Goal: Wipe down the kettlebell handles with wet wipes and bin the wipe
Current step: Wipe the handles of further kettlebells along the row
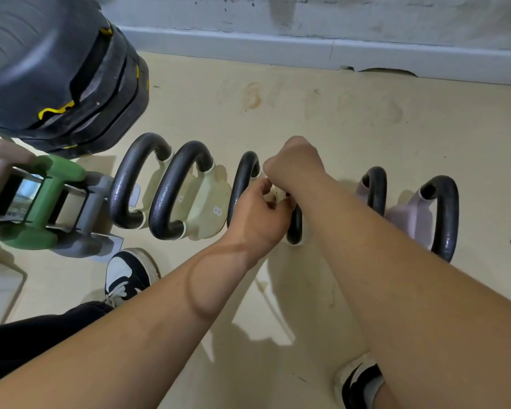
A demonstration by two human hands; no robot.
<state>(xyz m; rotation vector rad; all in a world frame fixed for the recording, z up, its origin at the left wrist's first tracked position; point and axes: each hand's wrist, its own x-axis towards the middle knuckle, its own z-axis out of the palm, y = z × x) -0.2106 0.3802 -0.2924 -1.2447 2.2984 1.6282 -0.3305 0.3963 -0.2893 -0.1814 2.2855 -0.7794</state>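
Both arms were stretched out from the near edge over the floor [366,119]. The left hand [258,215] and the right hand [292,166] were pressed together at the middle kettlebell handle [245,178], fingers pinched on a small white wipe [273,196]. Most of the wipe and that kettlebell's body were hidden behind the hands. The wall [366,19] was seen farthest away.

Both arms reach forward, left hand [255,214] and right hand [292,166] apparently closed, touching.
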